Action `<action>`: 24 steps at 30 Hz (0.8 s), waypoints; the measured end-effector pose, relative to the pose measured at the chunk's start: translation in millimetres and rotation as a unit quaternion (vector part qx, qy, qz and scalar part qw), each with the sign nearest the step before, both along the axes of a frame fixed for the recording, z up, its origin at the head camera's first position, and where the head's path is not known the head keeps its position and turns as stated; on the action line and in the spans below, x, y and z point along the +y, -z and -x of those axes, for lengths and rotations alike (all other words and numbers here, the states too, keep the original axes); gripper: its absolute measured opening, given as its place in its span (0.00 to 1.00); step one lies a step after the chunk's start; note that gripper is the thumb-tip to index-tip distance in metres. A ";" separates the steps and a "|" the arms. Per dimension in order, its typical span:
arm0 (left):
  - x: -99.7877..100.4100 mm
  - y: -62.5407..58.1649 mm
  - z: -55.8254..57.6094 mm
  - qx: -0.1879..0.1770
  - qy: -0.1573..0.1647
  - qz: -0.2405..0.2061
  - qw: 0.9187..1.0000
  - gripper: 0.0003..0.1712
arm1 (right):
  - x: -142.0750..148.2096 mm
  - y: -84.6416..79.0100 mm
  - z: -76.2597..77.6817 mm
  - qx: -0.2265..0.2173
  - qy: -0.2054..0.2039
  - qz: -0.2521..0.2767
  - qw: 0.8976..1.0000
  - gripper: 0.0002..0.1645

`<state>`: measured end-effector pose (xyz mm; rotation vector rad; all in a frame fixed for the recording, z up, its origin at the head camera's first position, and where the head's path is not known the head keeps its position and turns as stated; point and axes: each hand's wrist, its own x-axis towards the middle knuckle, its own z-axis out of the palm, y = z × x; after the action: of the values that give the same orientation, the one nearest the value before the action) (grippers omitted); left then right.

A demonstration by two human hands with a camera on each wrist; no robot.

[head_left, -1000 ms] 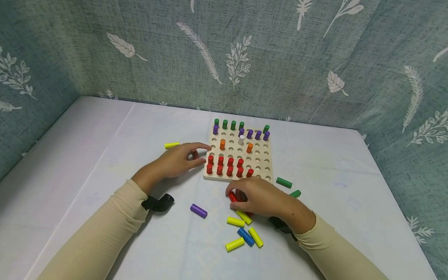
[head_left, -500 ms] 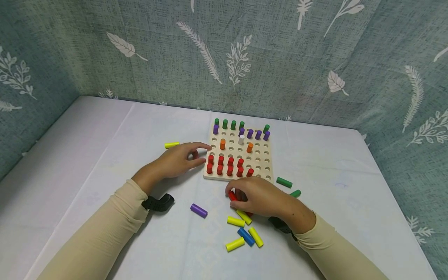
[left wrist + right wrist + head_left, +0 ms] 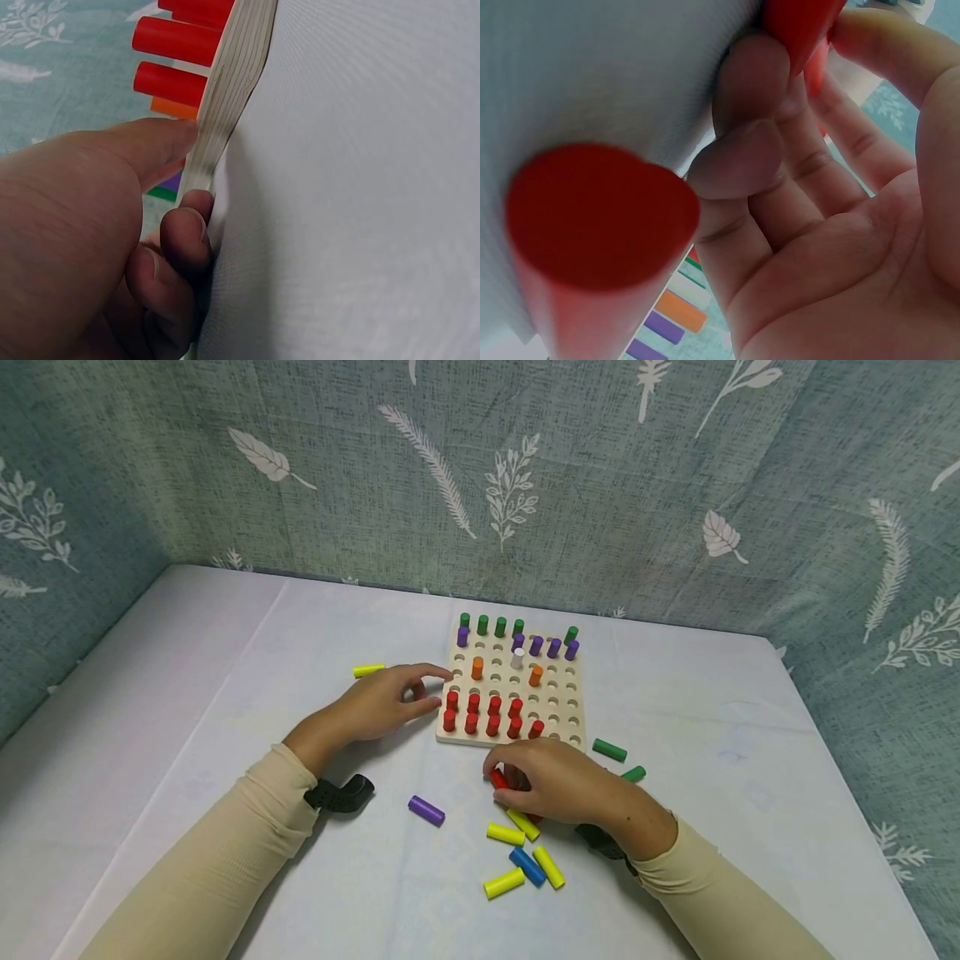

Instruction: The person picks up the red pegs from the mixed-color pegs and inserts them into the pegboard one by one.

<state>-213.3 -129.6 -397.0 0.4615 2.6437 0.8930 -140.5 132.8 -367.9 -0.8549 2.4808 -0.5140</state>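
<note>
A pale wooden pegboard [image 3: 562, 714] lies flat on the table, bearing upright red pegs [image 3: 492, 725], purple pegs [image 3: 553, 648], green pegs [image 3: 500, 627], two orange pegs [image 3: 477, 668] and one white peg [image 3: 517, 658]. At its left edge rests my left hand [image 3: 381, 702], thumb and fingers touching the side; the thumb [image 3: 161, 142] shows close up in the left wrist view. In front of the board, my right hand [image 3: 561, 781] pinches a red peg [image 3: 799, 30] between thumb and fingertips at table level. Another red peg [image 3: 600, 217] lies beneath that hand, mostly hidden from above.
Loose yellow pegs [image 3: 506, 834] and a blue peg [image 3: 527, 866] lie nearest me. A purple peg [image 3: 426, 810] is left of them. Green pegs [image 3: 610, 750] sit right of the board, and one yellow peg [image 3: 368, 670] is behind my left hand. A patterned curtain [image 3: 315, 485] borders the table's back.
</note>
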 end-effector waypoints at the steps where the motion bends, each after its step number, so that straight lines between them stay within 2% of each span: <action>1: 0.1 0.0 0.0 0.000 0.000 0.000 1.000 0.28 | 0.0 0.2 0.0 0.000 0.000 -0.001 1.000 0.13; 24: 0.1 3.9 1.2 0.009 -0.005 0.003 1.000 0.27 | 1.1 1.8 0.9 -0.014 0.016 -0.003 1.000 0.11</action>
<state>-214.5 -129.5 -400.9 0.4580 2.6656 0.8877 -141.4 133.9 -369.7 -0.8017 2.4729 -0.5261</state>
